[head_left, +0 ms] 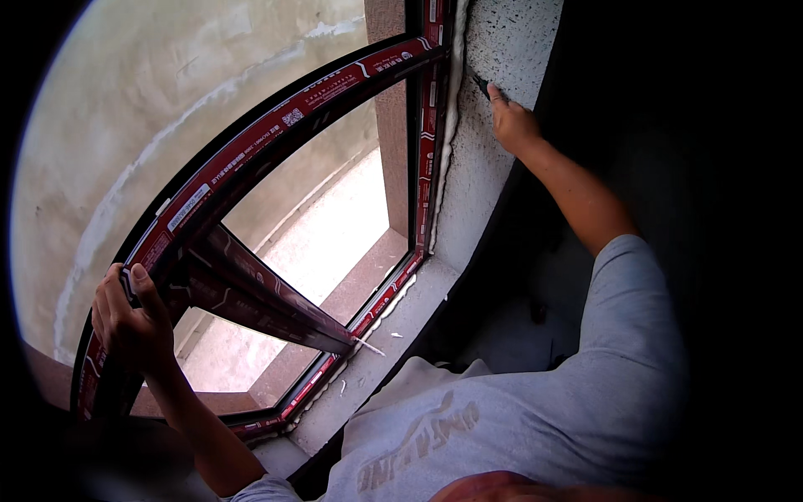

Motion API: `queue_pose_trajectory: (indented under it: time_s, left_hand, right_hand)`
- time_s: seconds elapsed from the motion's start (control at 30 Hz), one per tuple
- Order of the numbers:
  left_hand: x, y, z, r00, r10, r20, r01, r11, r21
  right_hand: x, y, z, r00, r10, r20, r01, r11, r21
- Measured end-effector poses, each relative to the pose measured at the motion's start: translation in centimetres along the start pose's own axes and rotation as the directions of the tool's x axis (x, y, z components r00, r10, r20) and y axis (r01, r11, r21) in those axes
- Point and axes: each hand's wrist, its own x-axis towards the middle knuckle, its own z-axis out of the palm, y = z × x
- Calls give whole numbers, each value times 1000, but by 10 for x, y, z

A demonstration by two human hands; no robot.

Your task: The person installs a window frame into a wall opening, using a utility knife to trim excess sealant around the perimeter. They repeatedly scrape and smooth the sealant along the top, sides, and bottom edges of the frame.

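As left hand [125, 314] grips frame [242, 155], foam [444, 159] alongside

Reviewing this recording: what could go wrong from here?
The dark tool in the right hand points toward the foam bead; a slip might nick it or the wall.
The left hand grips the window frame, well away from the right hand; the wide reach might upset balance.
Loose white scraps lie on the sill and could be knocked off.
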Motion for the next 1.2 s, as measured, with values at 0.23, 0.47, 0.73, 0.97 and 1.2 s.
queue_pose_trajectory:
  time_s: [0.23,0.47,0.73,0.97,1.2]
  left_hand:
    - [-2,-1,0,1000,-8,1,8,1000,-5]
    - [-2,-4,3,999,-22,38,22,1000,-13]
    - [1,-5,8,1000,1,21,0,1000,-14]
    - [-4,-14,13,1000,-4,24,4,1000,-2]
    - [-6,-17,11,998,-21,58,21,1000,7]
  right_hand:
    - [-55,-1,45,989,-40,143,48,997,-55]
    - [-117,-2,119,999,-52,5,52,998,-47]
    - [-176,-16,173,929,24,370,-2,998,-60]
    - [-206,-14,218,926,18,376,-14,1000,-13]
    - [-236,-25,225,850,-10,526,43,998,-50]
